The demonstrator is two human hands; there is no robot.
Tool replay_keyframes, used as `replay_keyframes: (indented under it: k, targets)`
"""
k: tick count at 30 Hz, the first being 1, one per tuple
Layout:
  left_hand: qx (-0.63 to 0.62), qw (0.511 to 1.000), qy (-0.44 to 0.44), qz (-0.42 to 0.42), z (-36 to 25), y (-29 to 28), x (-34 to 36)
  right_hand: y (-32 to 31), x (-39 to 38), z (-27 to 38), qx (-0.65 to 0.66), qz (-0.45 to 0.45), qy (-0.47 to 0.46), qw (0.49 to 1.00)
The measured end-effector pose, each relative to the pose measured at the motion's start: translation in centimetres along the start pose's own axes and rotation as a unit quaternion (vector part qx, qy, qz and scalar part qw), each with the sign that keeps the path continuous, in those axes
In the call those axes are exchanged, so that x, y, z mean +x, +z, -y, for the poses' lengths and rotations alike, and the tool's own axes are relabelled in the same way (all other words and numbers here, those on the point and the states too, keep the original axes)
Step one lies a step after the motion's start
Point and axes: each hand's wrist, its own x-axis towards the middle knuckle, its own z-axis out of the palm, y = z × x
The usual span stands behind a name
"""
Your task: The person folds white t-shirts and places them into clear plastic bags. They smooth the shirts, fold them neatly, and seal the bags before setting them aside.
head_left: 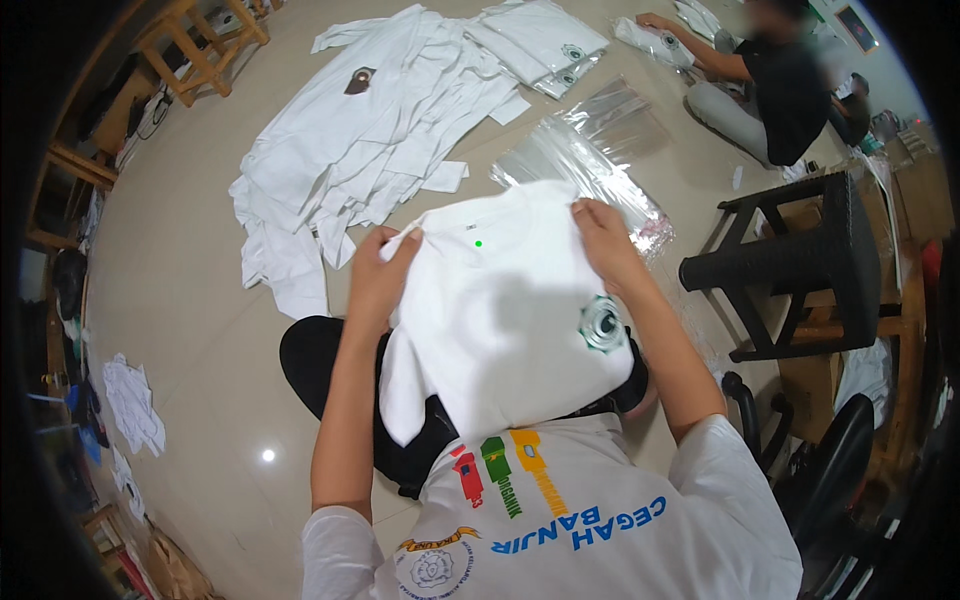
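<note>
A white shirt [510, 350] with a round green and black emblem hangs in front of me over my crossed legs. My left hand [382, 275] grips its upper left corner, beside the collar. At the upper right corner, the fingers of my right hand [606, 240] pinch the cloth. One sleeve dangles down at the lower left, below my left hand. Beyond the held shirt lies a loose pile of white shirts [350, 150]. Clear plastic bags [580, 160] lie flat on the floor just past my right hand.
Folded shirts in clear bags [540, 45] are stacked at the far side of the pile. A black stool [800, 270] lies on its side at the right. Far right, another person [775, 85] sits handling a bagged shirt. A wooden stool [195, 45] stands far left.
</note>
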Motion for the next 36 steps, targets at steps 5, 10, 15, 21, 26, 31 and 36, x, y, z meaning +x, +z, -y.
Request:
replay_keyframes:
  k: [5,10,15,21,26,31,36]
  targets:
    - [0.064,0.998,0.011,-0.015,8.3,6.3,2.5,0.0,1.3,-10.6,-0.033,-0.055,0.032,0.997]
    - [0.162,0.976,0.12,-0.081,7.9,4.7,-9.0,-2.1,-8.4,-9.0,-0.007,-0.04,0.056,0.998]
    - [0.163,0.982,-0.079,0.045,3.2,3.2,-17.2,-3.4,-14.1,-7.6,-0.009,-0.003,0.142,0.99]
    - [0.108,0.989,-0.099,0.036,3.3,2.9,-17.9,-2.0,-13.6,-6.7,-0.043,-0.099,0.018,0.994]
    - [0.032,0.997,-0.071,-0.013,4.3,2.7,-19.2,-2.4,-15.8,-3.7,-0.21,-0.127,-0.064,0.967]
    - [0.252,0.956,-0.116,0.093,2.4,2.2,-19.0,-1.5,-16.8,-8.3,-0.203,-0.094,-0.019,0.975]
    - [0.321,0.938,-0.073,0.108,2.5,2.2,-18.5,-2.2,-15.6,-9.5,-0.283,-0.083,-0.084,0.952]
